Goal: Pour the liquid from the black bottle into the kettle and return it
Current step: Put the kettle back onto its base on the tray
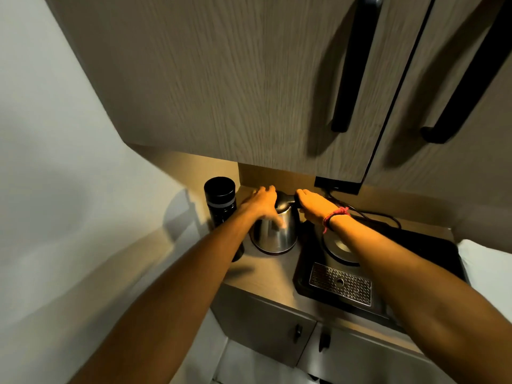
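A steel kettle [273, 234] stands upright on the wooden counter [266, 275], left of a black tray. My left hand [261, 202] lies across its lid with the fingers spread. My right hand [311, 206] is closed around the kettle's black handle at the top right; a red thread is tied at that wrist. The black bottle [220, 200], capped and upright, stands at the counter's far left, just behind my left forearm, and neither hand touches it.
A black tray [432, 250] on the right holds the kettle's round base [339, 249] and a perforated metal drip grate [341, 284]. A black cord [379, 216] runs along the back. Wooden wall cabinets [249, 79] hang low overhead. Cabinet doors sit below the counter.
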`<state>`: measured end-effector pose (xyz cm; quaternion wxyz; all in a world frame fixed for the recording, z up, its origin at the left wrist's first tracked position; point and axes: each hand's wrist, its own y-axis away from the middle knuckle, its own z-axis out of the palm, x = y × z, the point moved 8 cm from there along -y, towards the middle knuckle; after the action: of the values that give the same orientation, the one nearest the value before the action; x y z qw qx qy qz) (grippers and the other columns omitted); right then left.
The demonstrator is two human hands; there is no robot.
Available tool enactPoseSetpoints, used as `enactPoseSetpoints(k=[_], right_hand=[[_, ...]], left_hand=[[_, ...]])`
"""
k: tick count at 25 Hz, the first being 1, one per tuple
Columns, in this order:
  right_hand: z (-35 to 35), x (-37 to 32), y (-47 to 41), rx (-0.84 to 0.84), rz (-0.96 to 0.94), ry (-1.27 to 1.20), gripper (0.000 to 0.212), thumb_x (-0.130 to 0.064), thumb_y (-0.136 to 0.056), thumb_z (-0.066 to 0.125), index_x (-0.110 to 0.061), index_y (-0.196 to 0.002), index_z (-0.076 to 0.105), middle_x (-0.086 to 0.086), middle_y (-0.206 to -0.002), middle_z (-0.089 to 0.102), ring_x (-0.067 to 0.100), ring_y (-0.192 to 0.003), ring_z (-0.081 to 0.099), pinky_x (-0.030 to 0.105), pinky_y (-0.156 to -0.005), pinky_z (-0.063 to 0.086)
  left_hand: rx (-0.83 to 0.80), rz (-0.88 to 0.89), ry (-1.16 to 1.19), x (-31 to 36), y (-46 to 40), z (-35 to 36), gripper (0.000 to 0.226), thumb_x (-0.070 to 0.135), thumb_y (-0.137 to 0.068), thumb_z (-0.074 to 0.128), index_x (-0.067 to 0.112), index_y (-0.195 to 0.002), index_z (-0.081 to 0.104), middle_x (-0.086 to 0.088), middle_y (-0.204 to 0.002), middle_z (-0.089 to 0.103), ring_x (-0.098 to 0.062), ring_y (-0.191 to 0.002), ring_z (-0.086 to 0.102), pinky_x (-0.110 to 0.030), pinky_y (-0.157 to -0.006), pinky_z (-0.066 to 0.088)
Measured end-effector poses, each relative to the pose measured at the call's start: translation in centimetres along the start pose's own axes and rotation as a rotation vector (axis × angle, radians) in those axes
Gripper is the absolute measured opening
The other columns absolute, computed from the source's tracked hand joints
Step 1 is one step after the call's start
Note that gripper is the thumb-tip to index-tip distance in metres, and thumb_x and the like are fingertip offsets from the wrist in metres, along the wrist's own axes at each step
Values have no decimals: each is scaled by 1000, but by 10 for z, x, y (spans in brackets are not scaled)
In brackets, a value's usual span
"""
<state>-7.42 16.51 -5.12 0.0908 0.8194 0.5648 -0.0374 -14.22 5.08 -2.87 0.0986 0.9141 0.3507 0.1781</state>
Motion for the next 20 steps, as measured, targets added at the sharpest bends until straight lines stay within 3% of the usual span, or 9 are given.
enactPoseSetpoints(k=[4, 9, 11, 13, 14, 16, 17, 18, 20], right_hand=[[-4, 2, 4, 77, 28, -57, 31, -2, -87, 50, -3, -117, 46, 21, -121, 54, 39, -109, 57, 46, -91, 45], [-20, 14, 17, 102, 177, -102, 21, -3, -90, 48, 2, -110, 51, 23, -114, 55, 39, -106, 57, 33, -92, 46], [-19, 26, 30, -32, 229, -54, 26, -8, -98, 35, 3, -111, 54, 28, -114, 55, 39, -107, 55, 16, -92, 44], [-16, 50, 45, -237, 212, 161, 52, -32, -102, 23, 1, -140, 35, 21, -148, 37, 34, -135, 38, 22, -110, 29], [-16, 66, 47, -296, 208, 213, 55, -40, -101, 22, -4, -140, 35, 14, -151, 35, 28, -136, 39, 29, -110, 31], [-31, 80, 42, -126, 94, 223, 41, -38, -98, 25, -14, -94, 59, 10, -111, 58, 17, -88, 58, 27, -77, 45], [-46, 83, 49, -23, 81, 236, 33, -39, -92, 32, -18, -73, 50, 5, -91, 58, 12, -66, 48, 24, -66, 40], [-58, 92, 59, 51, 83, 256, 31, -40, -89, 39, -18, -68, 45, 4, -86, 54, 11, -61, 42, 26, -67, 38], [-67, 121, 82, 100, 250, 250, 24, -35, -89, 45, -16, -78, 56, 4, -104, 60, 19, -80, 53, 33, -81, 46]], left_hand=[[-11, -124, 64, -29, -22, 23, 131, 43, -60, 94, 13, -158, 12, -25, -159, 30, -46, -147, 30, -59, -115, 34], [81, -76, 181, -13, -32, 21, 123, 47, -59, 93, 8, -152, 24, -28, -154, 32, -49, -142, 33, -59, -111, 39], [144, -45, 249, -2, -31, 6, 122, 44, -59, 94, 7, -152, 25, -31, -155, 26, -51, -144, 28, -62, -113, 35], [240, 38, 297, 13, -29, -17, 121, 42, -59, 95, 6, -153, 27, -29, -157, 26, -49, -145, 27, -57, -116, 33], [279, 101, 333, 22, -29, -28, 118, 39, -59, 95, 6, -152, 31, -25, -157, 31, -44, -145, 30, -52, -117, 33], [287, 210, 440, 46, -28, -43, 105, 34, -62, 95, 6, -148, 42, -17, -153, 44, -35, -142, 40, -43, -117, 35], [252, 251, 492, 58, -27, -44, 100, 34, -62, 94, 7, -146, 47, -14, -150, 48, -32, -140, 43, -42, -117, 35], [210, 294, 532, 73, -26, -43, 96, 35, -63, 94, 8, -144, 50, -13, -149, 51, -31, -140, 45, -42, -118, 35], [159, 351, 587, 98, -24, -35, 89, 37, -63, 93, 12, -141, 56, -9, -148, 53, -29, -141, 45, -41, -120, 33]])
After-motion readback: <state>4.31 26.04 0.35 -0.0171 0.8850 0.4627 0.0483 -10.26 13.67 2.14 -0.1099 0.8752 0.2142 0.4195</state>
